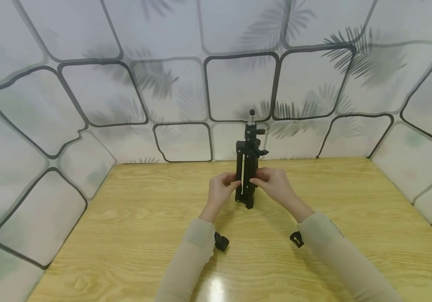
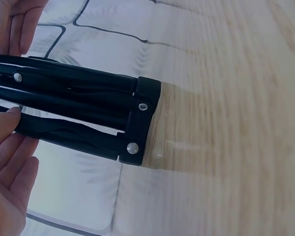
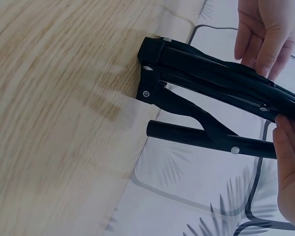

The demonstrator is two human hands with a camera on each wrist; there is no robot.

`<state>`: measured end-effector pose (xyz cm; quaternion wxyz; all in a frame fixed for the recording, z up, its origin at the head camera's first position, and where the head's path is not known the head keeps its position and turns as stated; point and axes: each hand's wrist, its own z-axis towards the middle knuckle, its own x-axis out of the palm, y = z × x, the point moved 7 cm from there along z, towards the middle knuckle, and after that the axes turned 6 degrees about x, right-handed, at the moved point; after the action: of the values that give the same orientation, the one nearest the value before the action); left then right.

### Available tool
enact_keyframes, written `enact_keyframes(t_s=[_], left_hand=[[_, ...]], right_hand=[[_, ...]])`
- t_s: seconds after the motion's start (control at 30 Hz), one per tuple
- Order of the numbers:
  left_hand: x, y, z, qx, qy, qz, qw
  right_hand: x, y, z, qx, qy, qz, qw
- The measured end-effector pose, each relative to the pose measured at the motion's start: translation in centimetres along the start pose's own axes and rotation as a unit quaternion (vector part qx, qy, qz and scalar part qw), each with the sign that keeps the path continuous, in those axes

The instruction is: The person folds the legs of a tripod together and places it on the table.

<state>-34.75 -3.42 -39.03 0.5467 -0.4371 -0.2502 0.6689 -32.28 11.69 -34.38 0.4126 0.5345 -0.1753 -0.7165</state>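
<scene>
A black folded tripod stand (image 1: pixel 251 161) stands nearly upright towards the back of the wooden table, its silver stud and black cap at the top, two knobs at its right. My left hand (image 1: pixel 221 191) pinches its left leg between thumb and fingers. On the right side, my right hand (image 1: pixel 276 184) holds another leg the same way. In the right wrist view one leg (image 3: pixel 187 135) sits slightly apart from the column, joined by an angled brace (image 3: pixel 194 109). The lower bracket (image 2: pixel 140 120) appears close to the tabletop; whether it touches I cannot tell.
The wood-grain table (image 1: pixel 133 235) spreads around both arms. Behind it and at both sides rises a pale wall covering (image 1: pixel 178 92) with dark outlined blocks and leaf prints. Small black pieces (image 1: pixel 221 242) sit at the wrists beside the light sleeves (image 1: pixel 189 256).
</scene>
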Motion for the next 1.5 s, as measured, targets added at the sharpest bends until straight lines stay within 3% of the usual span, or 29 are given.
enact_keyframes(t_s=[0.37,0.87,1.5], left_hand=[[0.5,0.6,0.4,-0.013,0.016,-0.001,0.9998],[0.8,0.5,0.9,0.014,0.019,0.006,0.9997],[1.2,0.9,0.9,-0.019,0.043,0.002,0.9989]], right_hand=[[0.6,0.1,-0.3,0.002,0.006,0.023,1.000],[1.0,0.5,-0.7,0.008,0.016,0.043,0.999],[-2.0,-1.3,-1.3,0.008,-0.025,0.013,1.000]])
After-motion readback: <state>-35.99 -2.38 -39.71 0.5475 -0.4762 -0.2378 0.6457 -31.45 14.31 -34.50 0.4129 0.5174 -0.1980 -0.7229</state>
